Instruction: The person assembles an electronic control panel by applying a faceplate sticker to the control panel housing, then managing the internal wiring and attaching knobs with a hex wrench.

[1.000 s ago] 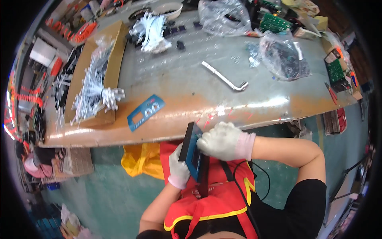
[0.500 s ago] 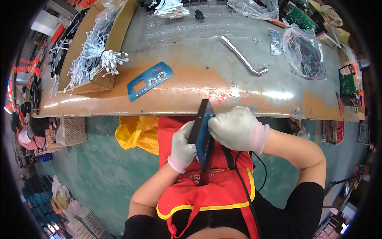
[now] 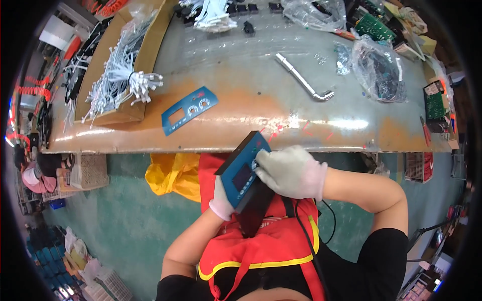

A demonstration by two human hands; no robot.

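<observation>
A black box-shaped device with a blue front panel (image 3: 234,176) is held tilted above my lap, its face turned up and to the right. My left hand (image 3: 221,198), in a pale work glove, grips it from the left and underneath; most of those fingers are hidden behind it. Gloved too, my right hand (image 3: 291,171) has its fingers bent together against the panel's face, beside the dark window and over the round dials. Whatever sits between those fingertips is hidden. A loose blue panel (image 3: 190,111) with a cut-out window and two round holes lies on the metal worktable (image 3: 226,75).
A cardboard box (image 3: 108,118) of bundled white cables (image 3: 131,80) stands at the table's left. An L-shaped socket wrench (image 3: 303,80) lies right of centre. Plastic-bagged parts (image 3: 379,70) and green circuit boards (image 3: 374,27) occupy the far right. A person (image 3: 42,173) sits at far left.
The device has turned so its blue face shows more, and its top leans to the right. My right hand has shifted slightly left and down, staying on the panel.
</observation>
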